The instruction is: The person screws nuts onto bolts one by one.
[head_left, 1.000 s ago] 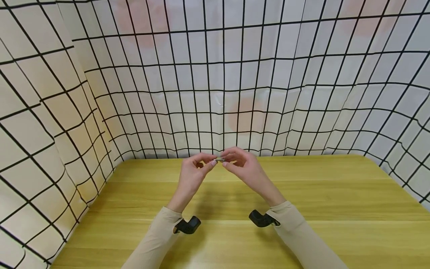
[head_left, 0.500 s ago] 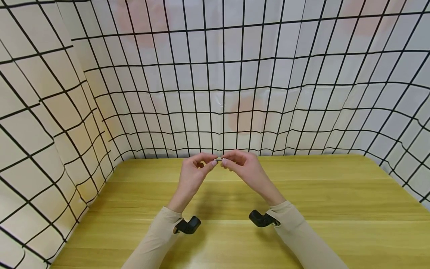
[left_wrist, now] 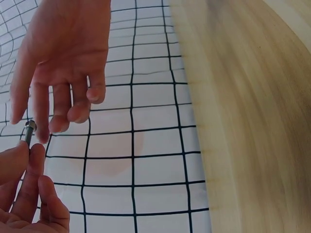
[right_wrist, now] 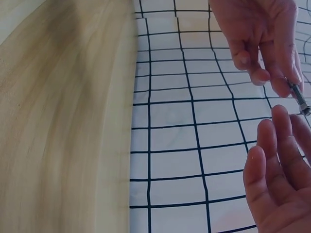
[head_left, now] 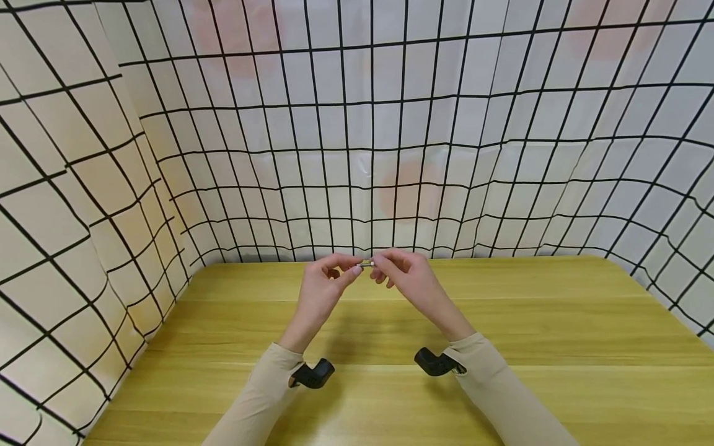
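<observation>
A small metal bolt (right_wrist: 298, 95) with a threaded shank lies between the two hands, above the back of the table. The left hand (head_left: 323, 282) pinches one end of it between thumb and forefinger, and those fingertips hide that end. At the other end sits a hex nut (left_wrist: 30, 124). The right hand (head_left: 409, 275) is at the nut, its thumb and forefinger on either side with a gap showing in the left wrist view. Its other fingers (right_wrist: 267, 138) are loosely bent and hold nothing.
The wooden table (head_left: 357, 402) spreads beneath both forearms. White sheets with black grid lines (head_left: 424, 124) rise behind it and along both sides. A black wrist camera (head_left: 313, 373) juts inward from the left sleeve, another black camera (head_left: 434, 362) from the right.
The right thumb and forefinger came together at the nut end, then the thumb slid back and up, baring more of the nut. The left hand kept its pinch almost unmoved.
</observation>
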